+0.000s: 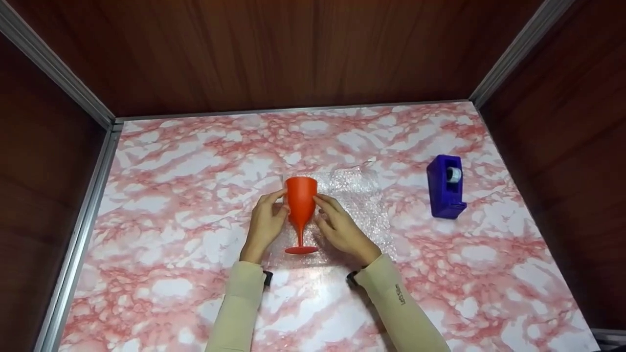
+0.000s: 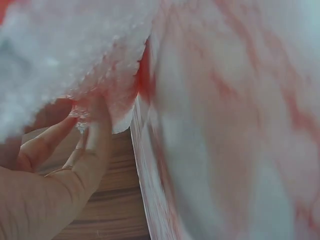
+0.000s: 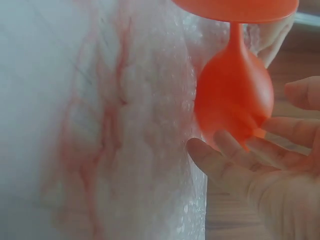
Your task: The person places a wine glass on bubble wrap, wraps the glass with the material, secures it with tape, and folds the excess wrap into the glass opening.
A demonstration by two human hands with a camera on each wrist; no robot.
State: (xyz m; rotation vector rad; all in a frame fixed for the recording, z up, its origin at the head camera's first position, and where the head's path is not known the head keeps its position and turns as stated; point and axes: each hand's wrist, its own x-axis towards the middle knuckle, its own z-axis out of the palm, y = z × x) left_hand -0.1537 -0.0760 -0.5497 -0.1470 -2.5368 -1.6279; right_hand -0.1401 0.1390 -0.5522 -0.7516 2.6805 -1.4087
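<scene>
An orange goblet (image 1: 301,200) lies on its side on a sheet of clear bubble wrap (image 1: 359,195), bowl toward the far side and foot toward the person. My left hand (image 1: 266,220) is at the left of the bowl; the left wrist view shows its thumb and fingers pinching a raised edge of the bubble wrap (image 2: 75,55). From the right, my right hand (image 1: 345,232) reaches the bowl. Its fingers are extended and spread along the goblet (image 3: 235,90) in the right wrist view, fingertips right at the bowl.
A purple tape dispenser (image 1: 437,190) with a roll of tape (image 1: 454,175) stands on the right part of the red-and-white marbled table (image 1: 195,161). Dark wood panels (image 1: 293,54) with metal edging enclose the back and both sides.
</scene>
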